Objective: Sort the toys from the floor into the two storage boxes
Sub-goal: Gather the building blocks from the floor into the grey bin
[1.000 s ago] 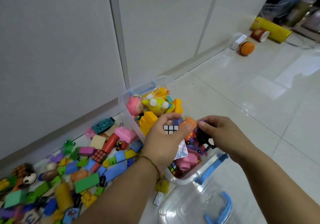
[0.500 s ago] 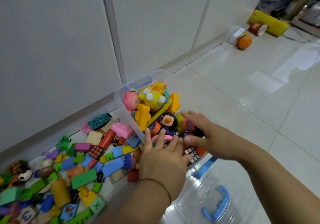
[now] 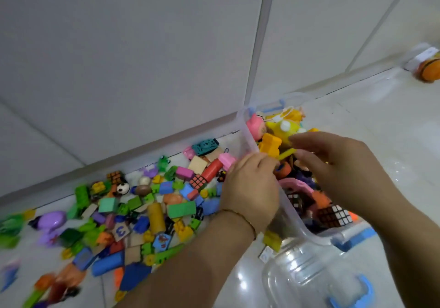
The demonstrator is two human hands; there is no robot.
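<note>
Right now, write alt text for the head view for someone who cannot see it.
A person's left hand and right hand reach over a clear storage box crammed with toys beside a white wall. Left of it, a pile of blocks and toys lies on the floor; a second clear box sits nearer the camera.

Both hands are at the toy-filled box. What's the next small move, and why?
Probably reach the left hand to the red cylinder just beside it on the floor: neither hand visibly holds a toy, and many toys lie outside the box.
</note>
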